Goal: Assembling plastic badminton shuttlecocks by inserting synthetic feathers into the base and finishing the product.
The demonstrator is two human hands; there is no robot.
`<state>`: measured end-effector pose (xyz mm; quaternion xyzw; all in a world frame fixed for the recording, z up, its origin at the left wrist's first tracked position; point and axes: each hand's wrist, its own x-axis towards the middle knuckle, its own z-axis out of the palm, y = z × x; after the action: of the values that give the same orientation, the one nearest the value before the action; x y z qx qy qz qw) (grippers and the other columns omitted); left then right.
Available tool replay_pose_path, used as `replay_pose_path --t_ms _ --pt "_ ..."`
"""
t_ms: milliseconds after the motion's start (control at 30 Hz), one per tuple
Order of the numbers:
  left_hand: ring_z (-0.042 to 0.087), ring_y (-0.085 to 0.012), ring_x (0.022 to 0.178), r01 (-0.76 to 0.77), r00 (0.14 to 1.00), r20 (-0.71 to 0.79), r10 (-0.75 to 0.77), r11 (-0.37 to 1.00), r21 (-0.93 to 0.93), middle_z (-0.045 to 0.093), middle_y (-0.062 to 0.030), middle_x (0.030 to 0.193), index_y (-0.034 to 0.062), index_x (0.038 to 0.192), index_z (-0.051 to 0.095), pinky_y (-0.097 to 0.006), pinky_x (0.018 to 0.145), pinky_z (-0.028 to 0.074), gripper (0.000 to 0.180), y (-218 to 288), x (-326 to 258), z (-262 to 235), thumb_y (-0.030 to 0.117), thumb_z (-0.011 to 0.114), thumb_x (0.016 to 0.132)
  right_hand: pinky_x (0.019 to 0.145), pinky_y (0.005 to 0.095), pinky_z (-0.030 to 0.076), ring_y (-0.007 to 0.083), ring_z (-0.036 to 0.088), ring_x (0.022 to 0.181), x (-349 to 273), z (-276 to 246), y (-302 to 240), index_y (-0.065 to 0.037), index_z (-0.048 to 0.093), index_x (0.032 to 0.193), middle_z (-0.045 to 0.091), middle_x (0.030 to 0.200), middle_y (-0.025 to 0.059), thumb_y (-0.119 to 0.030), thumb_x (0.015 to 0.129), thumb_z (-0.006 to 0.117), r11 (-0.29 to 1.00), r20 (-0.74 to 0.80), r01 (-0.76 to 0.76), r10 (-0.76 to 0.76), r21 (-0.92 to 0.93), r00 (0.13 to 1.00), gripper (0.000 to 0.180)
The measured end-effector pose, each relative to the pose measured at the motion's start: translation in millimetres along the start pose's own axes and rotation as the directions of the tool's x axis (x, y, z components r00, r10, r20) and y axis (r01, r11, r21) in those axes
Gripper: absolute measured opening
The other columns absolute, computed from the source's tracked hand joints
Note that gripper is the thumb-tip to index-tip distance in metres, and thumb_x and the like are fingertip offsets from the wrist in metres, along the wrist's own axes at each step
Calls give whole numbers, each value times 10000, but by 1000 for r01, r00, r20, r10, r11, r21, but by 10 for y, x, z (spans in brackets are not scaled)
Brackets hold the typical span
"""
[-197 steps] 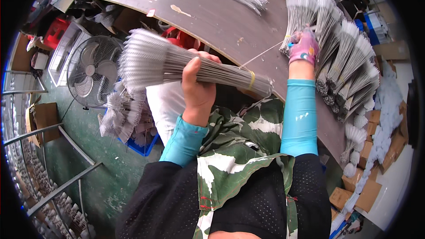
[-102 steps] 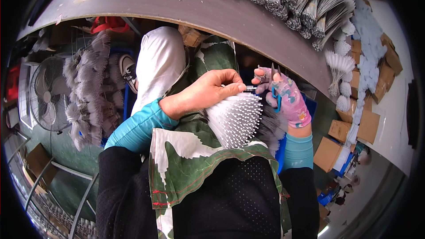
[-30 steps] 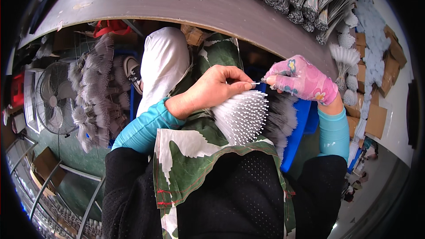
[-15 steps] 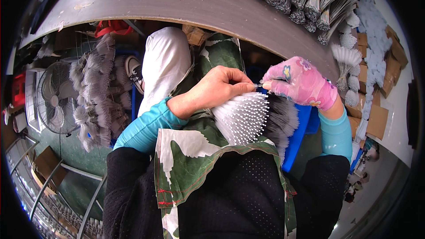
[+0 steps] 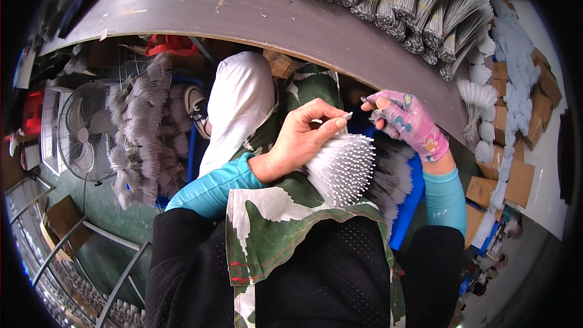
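My left hand (image 5: 299, 143) is bare and wraps around a fanned bundle of thin white-tipped wires (image 5: 341, 170) held over my lap. Its thumb and forefinger pinch together at the top of the fan. My right hand (image 5: 408, 124), in a pink flowered fingerless glove, hovers just right of the fan's upper edge with fingers curled on a small thin piece I cannot identify. A camouflage apron (image 5: 285, 218) covers my lap under the bundle.
A curved grey table (image 5: 243, 6) runs along the top, with several tied wire bundles (image 5: 395, 0) at its right end. Grey brush-like bundles (image 5: 143, 127) pile at the left beside a floor fan (image 5: 82, 130). A blue bin (image 5: 408, 209) and cardboard boxes (image 5: 486, 188) stand at the right.
Earlier my left hand held the bundle up lengthwise near the table; it now sits fanned in my lap. In the last second my right hand drew slightly away from the left fingertips.
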<state>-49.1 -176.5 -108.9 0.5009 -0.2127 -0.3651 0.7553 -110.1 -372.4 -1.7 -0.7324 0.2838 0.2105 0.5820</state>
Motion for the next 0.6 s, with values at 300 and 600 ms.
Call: replay_pose_path --t_ms 300,600 --pt "295 -62 581 376 915 326 -236 790 -485 369 60 640 53 904 590 -203 537 246 188 -10 185 -254 222 513 932 451 161 306 19 439 525 81 234 175 -45 654 960 566 673 -35 -337 926 525 983 57 102 -111 150 992 321" --pt "253 -53 569 440 865 457 -209 754 -488 328 72 626 39 861 570 -202 523 214 202 -68 245 -289 209 489 933 475 183 323 37 471 565 76 132 -39 -31 667 911 570 635 -6 -301 901 537 995 86 79 -74 -59 994 300"
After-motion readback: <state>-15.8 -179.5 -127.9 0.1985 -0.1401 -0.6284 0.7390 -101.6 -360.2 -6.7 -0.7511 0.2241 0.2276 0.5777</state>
